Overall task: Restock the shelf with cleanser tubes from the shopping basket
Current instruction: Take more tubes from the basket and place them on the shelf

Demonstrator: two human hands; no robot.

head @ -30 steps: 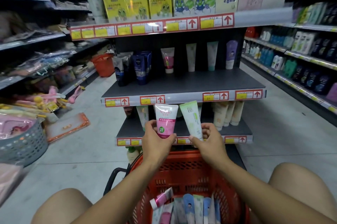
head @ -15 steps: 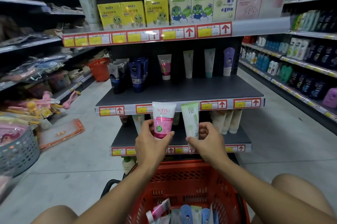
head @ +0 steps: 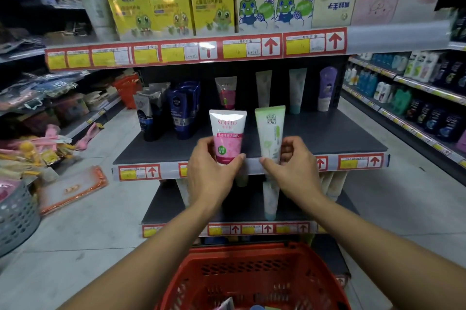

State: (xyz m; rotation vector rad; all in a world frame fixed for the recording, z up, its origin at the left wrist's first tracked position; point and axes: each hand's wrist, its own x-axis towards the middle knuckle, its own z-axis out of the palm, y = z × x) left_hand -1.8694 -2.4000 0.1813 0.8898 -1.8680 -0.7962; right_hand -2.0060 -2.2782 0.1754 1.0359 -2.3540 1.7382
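Head view, left hand (head: 210, 173): I pinch the pink tube (head: 227, 136) low on its body, frame centre.
Right hand (head: 292, 171): pinches the green tube (head: 270, 133), above the shelf (head: 327, 133) edge.
Handling: probably light, soft, slick; hold near the cap end.
Basket (head: 254, 282): bottom centre.

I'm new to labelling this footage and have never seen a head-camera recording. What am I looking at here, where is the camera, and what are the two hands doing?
There is no machine here: a person wears a wide-angle camera on the head, looking forward and down, so the arms reach in from the bottom. The left hand holds a pink cleanser tube and the right hand a green cleanser tube, both upright above the front edge of the dark middle shelf. At the back of that shelf stand dark blue tubes and several pale ones. Below is a red shopping basket.
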